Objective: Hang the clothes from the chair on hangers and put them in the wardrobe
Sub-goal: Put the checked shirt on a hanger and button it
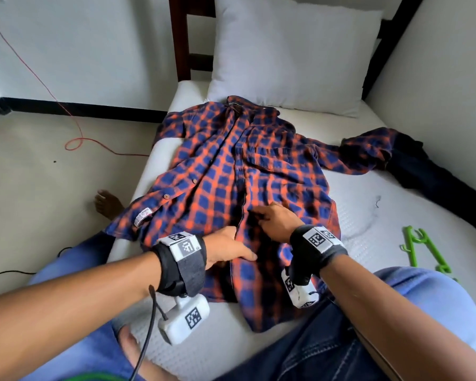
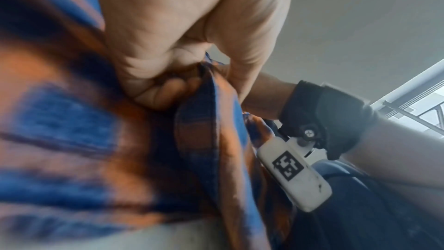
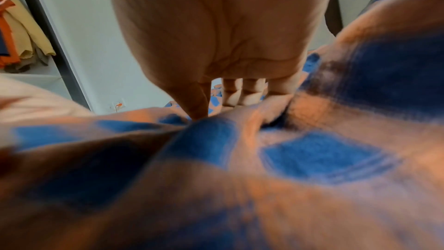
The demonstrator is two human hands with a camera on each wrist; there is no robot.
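Left hand: fingers curled, pinching the front edge of the plaid shirt between thumb and fingertips — the left wrist view shows the folded placket edge caught in the curl. Right hand: fingers bent down onto the cloth just beside the left hand, thumb tip pressed into the fabric, which bunches into a ridge there; it reads as a pinch of the opposite front edge, though the contact itself is blurred.

Shirt — orange and blue check, lying front up and spread on the bed, collar toward the white pillow, one sleeve stretched out to the right onto a dark garment. Front partly open; buttons show along the left flap.

Green hanger lies on the mattress to the right, well apart from the hands. A red cable loops on the floor to the left.
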